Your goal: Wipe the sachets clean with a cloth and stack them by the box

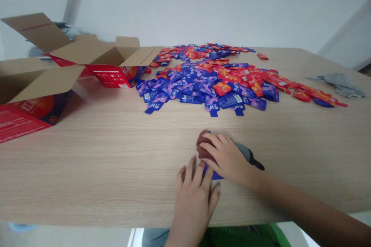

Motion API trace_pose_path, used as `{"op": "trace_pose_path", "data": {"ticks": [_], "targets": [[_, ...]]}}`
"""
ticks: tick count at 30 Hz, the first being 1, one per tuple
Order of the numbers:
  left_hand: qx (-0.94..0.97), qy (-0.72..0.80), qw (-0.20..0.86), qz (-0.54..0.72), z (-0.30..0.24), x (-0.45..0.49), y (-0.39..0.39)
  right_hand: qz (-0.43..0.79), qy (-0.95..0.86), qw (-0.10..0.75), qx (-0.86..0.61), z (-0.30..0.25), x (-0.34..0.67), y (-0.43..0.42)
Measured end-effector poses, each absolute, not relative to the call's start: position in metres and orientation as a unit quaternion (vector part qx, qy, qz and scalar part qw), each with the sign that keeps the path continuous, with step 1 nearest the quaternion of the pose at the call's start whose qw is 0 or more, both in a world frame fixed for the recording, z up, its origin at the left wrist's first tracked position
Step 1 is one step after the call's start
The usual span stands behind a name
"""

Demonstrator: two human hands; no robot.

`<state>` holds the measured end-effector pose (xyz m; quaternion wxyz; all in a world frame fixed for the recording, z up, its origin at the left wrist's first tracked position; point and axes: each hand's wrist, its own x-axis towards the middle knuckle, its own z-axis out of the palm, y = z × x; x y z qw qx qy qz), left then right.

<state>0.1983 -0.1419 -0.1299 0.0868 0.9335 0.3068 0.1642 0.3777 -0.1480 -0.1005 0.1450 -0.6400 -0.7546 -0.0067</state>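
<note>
A blue packet (218, 175) lies flat on the table near the front edge, mostly covered by my hands. My left hand (193, 193) rests with fingers spread, its fingertips at the packet's lower left side. Pressed over the upper part of the packet is a folded brown cloth (204, 145), gripped under the fingers of my right hand (228, 156). Just beyond the right hand lies a grey object with a black tapered end (249, 155), partly hidden by that hand; its kind is unclear.
A large heap of blue packets (188, 84) and red packets (255, 80) spreads across the back of the wooden table (116, 154). Two open cardboard boxes, one farther back (110, 77) and one nearer (31, 111), stand at the left. A crumpled grey cloth (342, 84) lies far right.
</note>
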Motion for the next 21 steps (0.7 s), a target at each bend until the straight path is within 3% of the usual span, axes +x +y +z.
{"op": "trace_pose_path", "data": {"ticks": [4, 15, 21], "targets": [[0.933, 0.307, 0.091, 0.168, -0.129, 0.199, -0.142, -0.031, -0.718, 0.123, -0.684, -0.110, 0.400, -0.132], [0.934, 0.310, 0.103, 0.144, -0.124, 0.205, -0.146, 0.029, -0.725, 0.172, -0.666, -0.102, 0.386, -0.137], [0.951, 0.278, 0.112, 0.082, -0.092, 0.218, -0.117, 0.119, -0.600, 0.341, -0.714, -0.080, 0.430, -0.139]]}}
